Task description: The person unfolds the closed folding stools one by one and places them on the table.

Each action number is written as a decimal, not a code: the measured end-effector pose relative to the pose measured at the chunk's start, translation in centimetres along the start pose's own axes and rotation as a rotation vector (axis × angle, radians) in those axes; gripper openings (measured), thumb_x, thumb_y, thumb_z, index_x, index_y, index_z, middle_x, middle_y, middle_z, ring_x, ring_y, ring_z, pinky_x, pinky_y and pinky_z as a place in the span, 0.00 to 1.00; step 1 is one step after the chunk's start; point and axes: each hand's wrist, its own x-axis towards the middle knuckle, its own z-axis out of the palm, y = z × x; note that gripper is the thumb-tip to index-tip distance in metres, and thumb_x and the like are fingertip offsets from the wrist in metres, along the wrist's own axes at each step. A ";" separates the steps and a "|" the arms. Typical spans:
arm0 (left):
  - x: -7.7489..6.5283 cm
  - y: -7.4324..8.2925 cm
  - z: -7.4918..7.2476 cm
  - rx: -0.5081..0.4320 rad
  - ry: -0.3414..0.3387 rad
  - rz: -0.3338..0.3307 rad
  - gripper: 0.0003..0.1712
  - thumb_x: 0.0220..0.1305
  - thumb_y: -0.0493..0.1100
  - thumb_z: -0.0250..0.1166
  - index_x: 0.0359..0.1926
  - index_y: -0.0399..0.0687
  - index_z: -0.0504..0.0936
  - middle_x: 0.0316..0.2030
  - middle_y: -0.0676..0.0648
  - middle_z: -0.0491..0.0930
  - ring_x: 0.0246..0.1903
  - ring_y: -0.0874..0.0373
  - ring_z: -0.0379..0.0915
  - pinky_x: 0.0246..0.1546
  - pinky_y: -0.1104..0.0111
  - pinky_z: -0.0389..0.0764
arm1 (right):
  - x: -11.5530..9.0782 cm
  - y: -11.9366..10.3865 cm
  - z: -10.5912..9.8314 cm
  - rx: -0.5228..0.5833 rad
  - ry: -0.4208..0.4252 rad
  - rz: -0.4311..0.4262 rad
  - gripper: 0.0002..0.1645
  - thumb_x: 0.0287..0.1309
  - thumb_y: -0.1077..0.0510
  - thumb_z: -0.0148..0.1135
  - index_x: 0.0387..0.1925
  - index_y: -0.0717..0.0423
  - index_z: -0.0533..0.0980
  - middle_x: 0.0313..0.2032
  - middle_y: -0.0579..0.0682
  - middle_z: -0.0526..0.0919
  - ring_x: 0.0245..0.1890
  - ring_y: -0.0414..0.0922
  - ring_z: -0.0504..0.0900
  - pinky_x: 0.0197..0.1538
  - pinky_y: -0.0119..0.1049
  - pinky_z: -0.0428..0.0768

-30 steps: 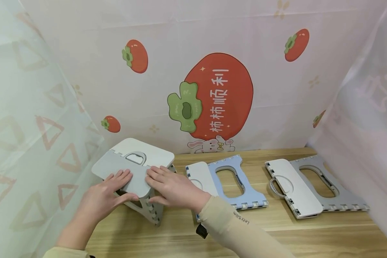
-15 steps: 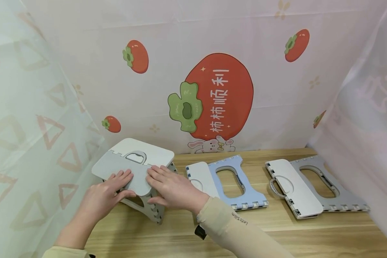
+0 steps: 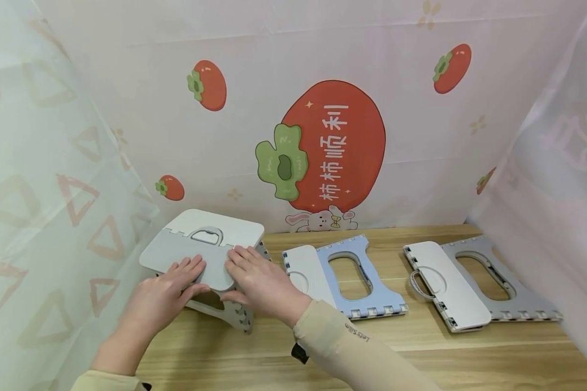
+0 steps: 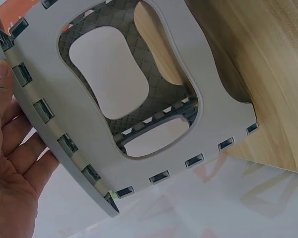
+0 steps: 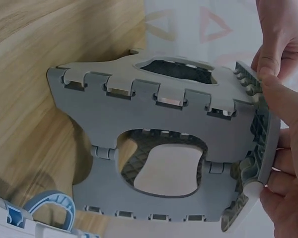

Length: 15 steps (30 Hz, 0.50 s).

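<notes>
Both hands at the near edge of an unfolded stool. The left hand [image 3: 168, 290] lies palm down, its fingers nearly straight over the grey half of the seat [image 3: 183, 252], the thumb spread apart from them at the front rim. The right hand [image 3: 266, 279] approaches from the opposite side, fingers side by side and nearly straight on the seat, thumb likewise apart at the rim; a beige sleeve [image 3: 344, 336] covers the forearm. Whether either thumb bears against the underside cannot be told. The grey-and-white stool [image 3: 212, 309] stands on its legs at the left of the wooden table [image 3: 225, 369], near the printed backdrop [image 3: 244, 141]. Compared with one second earlier, the stool has turned slightly: its near corner and front leg now sit farther right and farther from the person, and both hands have shifted with it. The folded blue-and-white stool [image 3: 381, 297] and the folded grey stool [image 3: 452, 285], lying flat to the right, keep their places.
</notes>
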 end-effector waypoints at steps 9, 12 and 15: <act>0.3 0.4 0.2 0.014 -0.001 -0.059 0.32 0.53 0.50 0.77 0.59 0.45 0.86 0.57 0.45 0.84 0.46 0.42 0.86 0.32 0.48 0.86 | 0.3 0.7 0.1 0.058 0.019 0.005 0.29 0.67 0.38 0.64 0.57 0.55 0.79 0.67 0.54 0.77 0.70 0.50 0.72 0.75 0.43 0.66; 0.3 0.6 0.2 0.034 0.004 -0.088 0.32 0.53 0.52 0.77 0.59 0.48 0.86 0.56 0.46 0.84 0.46 0.43 0.87 0.25 0.50 0.84 | 0.5 0.9 0.0 0.056 0.001 -0.005 0.30 0.67 0.39 0.63 0.60 0.55 0.78 0.67 0.54 0.77 0.71 0.50 0.72 0.75 0.43 0.66; 0.6 0.7 0.2 0.054 -0.007 -0.117 0.32 0.55 0.57 0.75 0.59 0.50 0.86 0.56 0.47 0.85 0.47 0.45 0.86 0.18 0.54 0.79 | 0.5 1.2 0.0 0.058 -0.011 0.000 0.31 0.68 0.40 0.63 0.63 0.54 0.78 0.67 0.53 0.76 0.71 0.49 0.71 0.75 0.41 0.66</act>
